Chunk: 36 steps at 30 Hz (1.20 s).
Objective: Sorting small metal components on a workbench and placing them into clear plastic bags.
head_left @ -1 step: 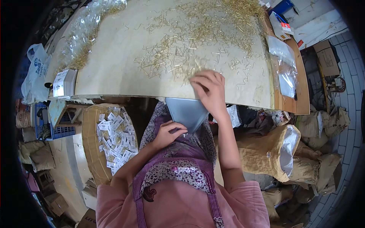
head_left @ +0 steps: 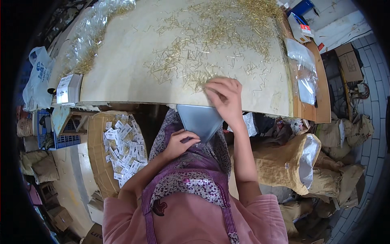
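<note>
Small gold-coloured bent wire hooks [head_left: 211,36] lie scattered over the pale tabletop [head_left: 122,61], thickest at the far right. My right hand [head_left: 225,97] is over the table's near edge, fingers curled and thumb and fingertips close together at a blurred bunch of hooks. What sits between those tips is too small to make out. Below the edge, a smooth grey-blue chute [head_left: 199,120] narrows toward my lap. My left hand [head_left: 181,143] is closed in a pinch at its narrow lower end, with a small shiny bit by the fingertips that I cannot identify.
Clear plastic bags [head_left: 87,36] with hooks line the table's left side. A stack of white printed cards [head_left: 69,89] stands at the left corner. Left of my lap, a brown sack [head_left: 101,154] holds many packed cards. More clear bags [head_left: 304,73] lie on the right ledge.
My right hand has shifted very slightly right and down at the bunch of hooks. The left hand and the chute stay where they were.
</note>
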Tool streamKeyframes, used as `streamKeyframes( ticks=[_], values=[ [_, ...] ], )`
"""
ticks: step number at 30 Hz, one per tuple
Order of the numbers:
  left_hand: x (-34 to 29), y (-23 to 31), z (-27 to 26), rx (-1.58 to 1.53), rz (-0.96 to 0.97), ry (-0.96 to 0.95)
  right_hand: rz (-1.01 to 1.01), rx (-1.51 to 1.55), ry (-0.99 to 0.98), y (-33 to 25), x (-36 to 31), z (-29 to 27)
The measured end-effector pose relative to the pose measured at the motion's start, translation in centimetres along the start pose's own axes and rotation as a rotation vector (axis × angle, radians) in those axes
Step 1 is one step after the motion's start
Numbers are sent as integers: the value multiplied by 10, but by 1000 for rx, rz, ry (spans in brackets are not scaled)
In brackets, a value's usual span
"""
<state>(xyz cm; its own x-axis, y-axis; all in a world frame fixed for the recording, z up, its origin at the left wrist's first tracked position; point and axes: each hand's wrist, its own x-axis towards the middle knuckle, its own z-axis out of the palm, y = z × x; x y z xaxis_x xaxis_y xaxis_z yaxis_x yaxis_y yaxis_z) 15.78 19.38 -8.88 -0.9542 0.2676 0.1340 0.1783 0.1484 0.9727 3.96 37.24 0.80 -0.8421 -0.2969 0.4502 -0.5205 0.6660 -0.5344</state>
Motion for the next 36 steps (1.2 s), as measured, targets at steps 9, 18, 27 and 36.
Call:
streamKeyframes(
  ticks=[9,18,27,36],
  values=[
    [0,0,1,-22,-23,-3,-117,-71,-125,0,34,13],
    [0,1,-1,-21,-59,-24,156,126,-134,19,7,-22],
    [-3,5,-1,3,-123,-39,154,-384,182,-39,-12,46],
    [-7,19,-6,-30,-4,-52,51,-304,221,-49,-52,29]
  ],
)
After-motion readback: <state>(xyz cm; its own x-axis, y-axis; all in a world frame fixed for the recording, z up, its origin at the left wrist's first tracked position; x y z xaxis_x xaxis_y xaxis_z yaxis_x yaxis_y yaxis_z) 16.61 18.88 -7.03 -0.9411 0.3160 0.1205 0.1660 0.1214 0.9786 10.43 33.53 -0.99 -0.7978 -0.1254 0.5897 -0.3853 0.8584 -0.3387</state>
